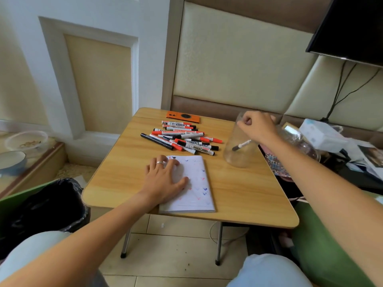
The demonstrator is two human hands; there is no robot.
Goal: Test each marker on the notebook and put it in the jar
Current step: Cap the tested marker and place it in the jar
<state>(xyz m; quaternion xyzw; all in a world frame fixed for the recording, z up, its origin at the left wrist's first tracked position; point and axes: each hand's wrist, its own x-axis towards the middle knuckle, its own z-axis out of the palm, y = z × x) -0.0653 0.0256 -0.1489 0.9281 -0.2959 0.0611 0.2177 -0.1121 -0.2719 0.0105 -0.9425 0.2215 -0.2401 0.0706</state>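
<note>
Right hand: our right hand [256, 126] hovers over the mouth of the clear plastic jar [240, 150], fingers curled into a loose fist; we see nothing between them, so we read it as clenched and empty.
Left hand: our left hand [163, 179], a ring on one finger, lies flat with fingers spread on the white paper notebook [193, 187], pressing it to the small wooden folding table [238, 195].
Marker in jar: one white-barrelled marker with a black cap [241, 145] shows tilted inside the jar; whether it rests on the bottom we cannot tell.
Task's things: the heap of red- and black-capped whiteboard markers [182, 139] lies beyond the notebook, left of the jar, still to be tested. The notebook page carries small red and blue ticks.
Progress: we judge the task barely begun, with one marker in and a heap left.
Risk: the jar stands near the table's right edge; our wrist pulling back could catch the rim and tip it off.
Second risk: reaching across for the next marker could scatter the loose heap and roll some off the far side.
Around: an orange flat phone [183, 117] lies behind the heap; a black-lined bin [47, 206] stands left of the table; cluttered papers and a box [323, 133] crowd the right, just beside the jar.
In the way: nothing lies between our hands and the heap.
</note>
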